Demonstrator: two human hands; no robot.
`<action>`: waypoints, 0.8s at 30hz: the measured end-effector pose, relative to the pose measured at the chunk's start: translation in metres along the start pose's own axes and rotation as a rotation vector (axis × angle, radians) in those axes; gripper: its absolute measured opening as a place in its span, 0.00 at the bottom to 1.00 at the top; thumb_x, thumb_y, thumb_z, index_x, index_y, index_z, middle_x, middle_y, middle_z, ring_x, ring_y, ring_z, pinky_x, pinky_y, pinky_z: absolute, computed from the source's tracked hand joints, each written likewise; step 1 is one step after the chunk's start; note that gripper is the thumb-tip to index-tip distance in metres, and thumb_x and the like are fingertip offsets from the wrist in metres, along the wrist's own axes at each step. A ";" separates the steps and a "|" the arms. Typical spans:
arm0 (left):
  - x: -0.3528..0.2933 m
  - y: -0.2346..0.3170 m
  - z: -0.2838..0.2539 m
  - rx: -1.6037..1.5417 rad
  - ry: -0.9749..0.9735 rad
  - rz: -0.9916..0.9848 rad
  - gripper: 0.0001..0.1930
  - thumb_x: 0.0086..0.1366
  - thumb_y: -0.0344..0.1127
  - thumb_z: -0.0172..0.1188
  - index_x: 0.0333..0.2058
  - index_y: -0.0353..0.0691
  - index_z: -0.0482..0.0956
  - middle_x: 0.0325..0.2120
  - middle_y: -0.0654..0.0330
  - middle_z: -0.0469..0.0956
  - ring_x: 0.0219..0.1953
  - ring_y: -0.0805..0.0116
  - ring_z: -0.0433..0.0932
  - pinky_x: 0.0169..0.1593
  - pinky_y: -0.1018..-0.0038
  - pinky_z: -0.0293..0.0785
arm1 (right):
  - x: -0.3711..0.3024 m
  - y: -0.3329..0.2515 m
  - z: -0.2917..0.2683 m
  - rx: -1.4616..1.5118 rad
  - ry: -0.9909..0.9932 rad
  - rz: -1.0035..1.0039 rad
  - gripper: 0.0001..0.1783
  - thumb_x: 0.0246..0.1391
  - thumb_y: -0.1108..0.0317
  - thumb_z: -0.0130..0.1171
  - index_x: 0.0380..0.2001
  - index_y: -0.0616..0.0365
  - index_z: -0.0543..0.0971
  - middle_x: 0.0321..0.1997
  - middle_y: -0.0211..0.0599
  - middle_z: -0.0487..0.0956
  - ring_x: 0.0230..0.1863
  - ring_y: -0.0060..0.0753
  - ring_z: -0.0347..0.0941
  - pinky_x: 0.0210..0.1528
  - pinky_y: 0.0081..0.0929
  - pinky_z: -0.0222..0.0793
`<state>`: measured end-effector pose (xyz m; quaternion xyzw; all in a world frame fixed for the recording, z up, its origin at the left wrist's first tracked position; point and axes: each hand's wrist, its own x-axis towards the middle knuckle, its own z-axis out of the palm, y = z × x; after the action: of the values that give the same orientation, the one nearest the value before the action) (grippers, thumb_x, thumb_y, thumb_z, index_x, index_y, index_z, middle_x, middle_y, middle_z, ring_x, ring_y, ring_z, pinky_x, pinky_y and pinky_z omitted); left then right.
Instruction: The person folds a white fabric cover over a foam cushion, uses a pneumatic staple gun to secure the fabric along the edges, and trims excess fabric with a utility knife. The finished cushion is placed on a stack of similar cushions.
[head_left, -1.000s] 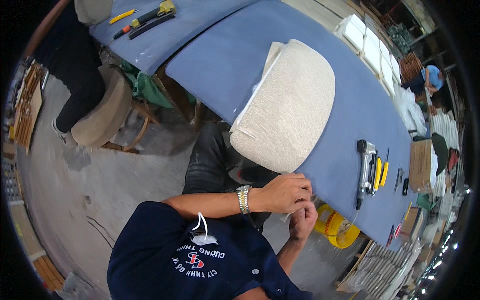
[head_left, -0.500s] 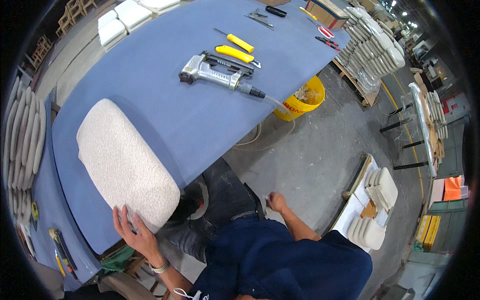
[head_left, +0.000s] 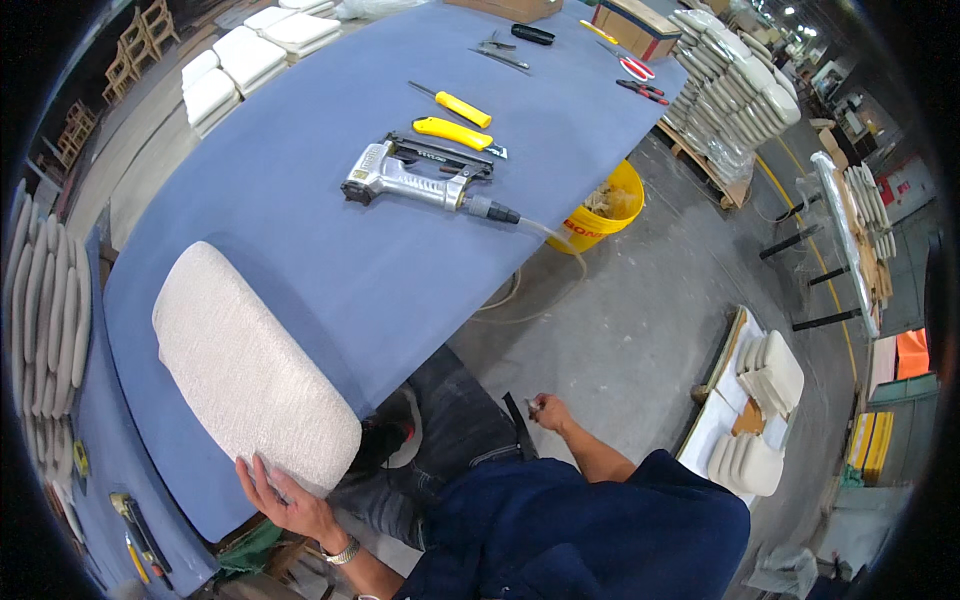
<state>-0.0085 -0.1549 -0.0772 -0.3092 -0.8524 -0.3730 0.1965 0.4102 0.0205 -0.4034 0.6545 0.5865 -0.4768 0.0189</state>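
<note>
A cream textured seat cushion (head_left: 255, 365) lies near the left end of the blue-covered table (head_left: 330, 260), its near end reaching the table's edge. My left hand (head_left: 290, 505) rests against that near end, fingers stretched out and apart. Away from the table, over the grey floor, my right hand (head_left: 549, 411) is closed around something small and pale that I cannot make out. A silver staple gun (head_left: 415, 180) with an air hose lies on the table, beside a yellow utility knife (head_left: 452, 132) and a yellow-handled screwdriver (head_left: 462, 108).
Scissors (head_left: 635, 68), pliers (head_left: 642, 91) and a cardboard box (head_left: 637, 30) are at the table's far right. A yellow bucket (head_left: 610, 215) stands below its edge. Cushions are stacked on a pallet (head_left: 730, 120), at the left (head_left: 45, 310) and on a low platform (head_left: 700, 430).
The view has shifted slightly, so the table tools sit a little further left. My left hand stays at the cushion's end, and my right hand remains closed beside my body.
</note>
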 end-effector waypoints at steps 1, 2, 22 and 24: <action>-0.001 -0.001 0.000 0.004 0.004 0.003 0.17 0.75 0.32 0.51 0.56 0.29 0.77 0.65 0.46 0.68 0.67 0.50 0.67 0.68 0.56 0.63 | -0.005 0.002 0.006 -0.034 -0.015 -0.065 0.18 0.51 0.53 0.64 0.38 0.55 0.82 0.35 0.52 0.85 0.41 0.57 0.82 0.44 0.46 0.76; 0.001 -0.003 0.003 -0.010 0.007 0.001 0.17 0.75 0.32 0.51 0.56 0.29 0.77 0.65 0.45 0.68 0.67 0.50 0.67 0.68 0.56 0.63 | -0.008 -0.004 0.013 -0.081 -0.016 -0.077 0.18 0.51 0.53 0.65 0.39 0.54 0.82 0.35 0.52 0.85 0.41 0.58 0.82 0.43 0.47 0.76; -0.006 -0.012 0.007 -0.122 0.026 -0.051 0.19 0.76 0.31 0.45 0.59 0.28 0.73 0.66 0.47 0.67 0.70 0.52 0.64 0.70 0.55 0.62 | 0.007 -0.063 -0.073 -0.004 0.113 -0.042 0.15 0.56 0.56 0.65 0.31 0.58 0.82 0.35 0.50 0.84 0.39 0.60 0.80 0.42 0.49 0.75; -0.008 -0.015 0.007 -0.125 0.034 -0.062 0.19 0.76 0.30 0.45 0.59 0.28 0.74 0.66 0.47 0.67 0.69 0.52 0.64 0.70 0.56 0.62 | 0.008 -0.075 -0.055 -0.046 0.023 -0.081 0.15 0.56 0.56 0.65 0.30 0.58 0.82 0.36 0.52 0.84 0.40 0.59 0.80 0.43 0.49 0.75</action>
<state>-0.0134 -0.1608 -0.0940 -0.2880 -0.8332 -0.4366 0.1797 0.3830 0.0822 -0.3386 0.6351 0.6232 -0.4562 0.0078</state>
